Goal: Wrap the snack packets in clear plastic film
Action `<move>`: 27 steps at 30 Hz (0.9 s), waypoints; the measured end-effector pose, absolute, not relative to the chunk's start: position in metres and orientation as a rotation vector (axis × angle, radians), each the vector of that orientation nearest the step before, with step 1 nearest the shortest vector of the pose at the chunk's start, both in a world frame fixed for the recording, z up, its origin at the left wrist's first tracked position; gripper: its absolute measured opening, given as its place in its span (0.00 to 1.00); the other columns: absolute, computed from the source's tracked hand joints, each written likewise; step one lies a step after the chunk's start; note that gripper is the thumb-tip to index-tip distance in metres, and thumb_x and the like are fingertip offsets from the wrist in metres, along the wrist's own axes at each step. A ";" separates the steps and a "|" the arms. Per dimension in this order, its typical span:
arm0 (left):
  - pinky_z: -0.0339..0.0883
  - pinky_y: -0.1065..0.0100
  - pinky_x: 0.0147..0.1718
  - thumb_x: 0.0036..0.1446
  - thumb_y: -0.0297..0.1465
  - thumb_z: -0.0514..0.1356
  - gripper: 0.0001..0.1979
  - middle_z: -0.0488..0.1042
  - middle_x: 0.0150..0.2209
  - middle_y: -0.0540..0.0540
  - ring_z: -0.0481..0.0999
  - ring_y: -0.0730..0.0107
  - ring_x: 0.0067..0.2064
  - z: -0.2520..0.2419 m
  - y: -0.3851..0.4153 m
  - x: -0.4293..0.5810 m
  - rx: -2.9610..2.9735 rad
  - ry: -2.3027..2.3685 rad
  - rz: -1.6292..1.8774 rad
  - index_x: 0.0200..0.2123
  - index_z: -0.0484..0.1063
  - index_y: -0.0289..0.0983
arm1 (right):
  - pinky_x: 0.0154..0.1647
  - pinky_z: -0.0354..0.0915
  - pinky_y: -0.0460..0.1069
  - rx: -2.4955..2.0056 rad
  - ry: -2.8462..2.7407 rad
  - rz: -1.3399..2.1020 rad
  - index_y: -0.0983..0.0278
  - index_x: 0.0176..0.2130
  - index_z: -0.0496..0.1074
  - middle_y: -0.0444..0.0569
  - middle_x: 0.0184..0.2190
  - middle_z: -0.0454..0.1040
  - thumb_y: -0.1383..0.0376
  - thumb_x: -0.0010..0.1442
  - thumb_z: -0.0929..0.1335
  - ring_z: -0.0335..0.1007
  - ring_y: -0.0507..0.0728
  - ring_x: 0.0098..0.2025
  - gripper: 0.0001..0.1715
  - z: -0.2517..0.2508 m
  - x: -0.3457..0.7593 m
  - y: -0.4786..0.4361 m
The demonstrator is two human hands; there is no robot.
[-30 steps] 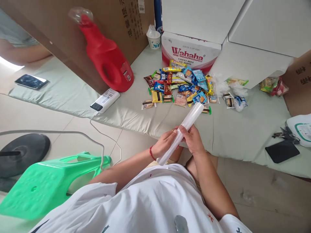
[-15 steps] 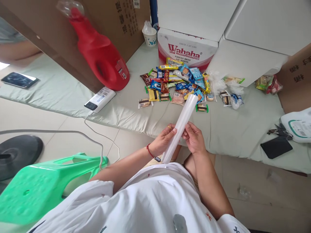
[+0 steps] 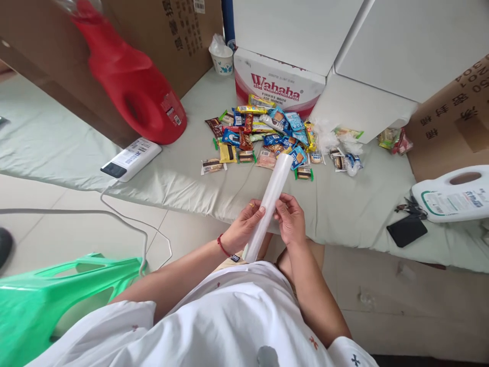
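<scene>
A whitish, see-through roll of plastic film (image 3: 269,199) slants over my lap, its far end pointing toward the snacks. My left hand (image 3: 243,227) wraps its fingers round the roll from the left, thumb lying on top. On the other side, the fingers of my right hand (image 3: 291,222) are pinched together against the roll's edge; the bit of film between them is too small to make out. Just beyond the roll's far end lies a heap of small wrapped snacks (image 3: 247,136) in many colours, on a pale green sheet (image 3: 171,176).
Behind the snacks stands a Wahaha carton (image 3: 278,84). To the left are a red jug (image 3: 133,86), a white power bank (image 3: 131,159) with a cable, and a green stool (image 3: 72,285). A white bottle (image 3: 454,196) and a black wallet (image 3: 407,230) lie at the right.
The view has turned a little to the right, so everything sits further left in the picture. Both hands keep their grip on the roll, with hardly any movement of the fingers.
</scene>
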State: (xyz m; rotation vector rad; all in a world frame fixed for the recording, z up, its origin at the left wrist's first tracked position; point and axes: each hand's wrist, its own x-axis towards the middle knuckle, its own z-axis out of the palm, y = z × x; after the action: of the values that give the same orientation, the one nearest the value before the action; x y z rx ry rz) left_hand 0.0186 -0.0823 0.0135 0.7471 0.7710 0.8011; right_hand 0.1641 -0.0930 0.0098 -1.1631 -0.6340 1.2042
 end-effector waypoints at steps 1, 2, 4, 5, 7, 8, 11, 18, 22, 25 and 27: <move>0.66 0.70 0.37 0.56 0.50 0.70 0.25 0.75 0.35 0.50 0.72 0.73 0.34 0.012 -0.082 0.021 0.772 0.787 0.837 0.43 0.70 0.37 | 0.24 0.63 0.46 -1.196 -0.616 1.133 0.60 0.42 0.76 0.43 0.35 0.76 0.50 0.52 0.78 0.63 0.48 0.26 0.24 0.007 0.162 -0.093; 0.66 0.70 0.37 0.56 0.50 0.70 0.25 0.75 0.36 0.50 0.72 0.74 0.35 0.010 -0.082 0.023 0.797 0.803 0.869 0.43 0.71 0.37 | 0.26 0.64 0.46 -1.232 -0.608 1.070 0.61 0.41 0.76 0.43 0.36 0.76 0.50 0.52 0.78 0.64 0.48 0.27 0.23 0.004 0.160 -0.093; 0.65 0.70 0.39 0.57 0.51 0.69 0.25 0.75 0.38 0.49 0.71 0.73 0.37 0.006 -0.082 0.027 0.846 0.832 0.916 0.43 0.71 0.37 | 0.26 0.65 0.46 -1.314 -0.620 0.974 0.62 0.40 0.75 0.44 0.34 0.78 0.49 0.54 0.77 0.65 0.49 0.26 0.22 0.000 0.157 -0.094; 0.64 0.70 0.39 0.57 0.51 0.69 0.25 0.75 0.38 0.49 0.71 0.73 0.38 0.004 -0.083 0.029 0.868 0.846 0.933 0.43 0.70 0.36 | 0.26 0.65 0.47 -1.360 -0.640 0.935 0.63 0.39 0.75 0.45 0.33 0.78 0.48 0.56 0.76 0.65 0.49 0.25 0.23 -0.001 0.156 -0.095; 0.64 0.69 0.40 0.57 0.53 0.68 0.27 0.74 0.39 0.49 0.71 0.72 0.39 0.001 -0.084 0.033 0.899 0.873 0.952 0.44 0.69 0.36 | 0.24 0.64 0.47 -1.458 -0.702 0.856 0.63 0.37 0.73 0.44 0.31 0.77 0.46 0.59 0.73 0.64 0.49 0.23 0.23 -0.003 0.156 -0.097; 0.64 0.69 0.40 0.57 0.54 0.68 0.28 0.74 0.39 0.49 0.71 0.72 0.39 0.001 -0.085 0.034 0.905 0.884 0.955 0.44 0.69 0.36 | 0.23 0.64 0.47 -1.506 -0.750 0.816 0.62 0.36 0.72 0.44 0.30 0.76 0.45 0.60 0.71 0.64 0.50 0.22 0.23 -0.003 0.157 -0.098; 0.64 0.69 0.39 0.55 0.56 0.68 0.30 0.73 0.37 0.50 0.70 0.73 0.38 0.000 -0.086 0.036 0.901 0.905 0.954 0.44 0.68 0.37 | 0.25 0.65 0.48 -1.624 -0.929 0.711 0.61 0.35 0.68 0.42 0.28 0.73 0.44 0.65 0.67 0.64 0.50 0.21 0.23 -0.002 0.160 -0.098; 0.64 0.69 0.34 0.56 0.55 0.67 0.28 0.74 0.35 0.51 0.71 0.73 0.34 0.004 -0.088 0.036 0.778 0.838 0.899 0.43 0.67 0.38 | 0.24 0.64 0.48 -1.697 -0.963 0.752 0.59 0.36 0.64 0.40 0.26 0.69 0.45 0.67 0.63 0.65 0.51 0.22 0.21 -0.010 0.168 -0.093; 0.66 0.69 0.39 0.57 0.54 0.68 0.27 0.75 0.38 0.49 0.72 0.71 0.39 0.003 -0.086 0.037 0.803 0.837 0.957 0.44 0.68 0.38 | 0.22 0.65 0.47 -1.568 -0.797 0.867 0.60 0.37 0.67 0.40 0.27 0.68 0.44 0.64 0.66 0.64 0.51 0.25 0.22 -0.010 0.165 -0.097; 0.66 0.68 0.40 0.56 0.54 0.68 0.28 0.75 0.39 0.49 0.72 0.70 0.40 0.001 -0.086 0.039 0.829 0.833 0.978 0.44 0.67 0.38 | 0.24 0.65 0.47 -1.506 -0.806 0.888 0.61 0.40 0.72 0.44 0.32 0.73 0.44 0.61 0.70 0.67 0.52 0.29 0.24 -0.005 0.163 -0.101; 0.64 0.69 0.38 0.57 0.54 0.68 0.28 0.73 0.37 0.50 0.70 0.72 0.38 0.001 -0.086 0.039 0.871 0.865 0.973 0.45 0.66 0.38 | 0.26 0.64 0.47 -1.544 -0.849 0.831 0.62 0.38 0.73 0.44 0.31 0.74 0.44 0.61 0.70 0.65 0.52 0.28 0.24 -0.003 0.165 -0.102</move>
State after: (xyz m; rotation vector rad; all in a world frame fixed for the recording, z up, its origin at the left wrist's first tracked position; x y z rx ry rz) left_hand 0.0390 -0.0863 0.0009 0.8715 0.8646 0.9731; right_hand 0.1647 -0.1022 -0.0025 -1.5435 -0.8494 0.8305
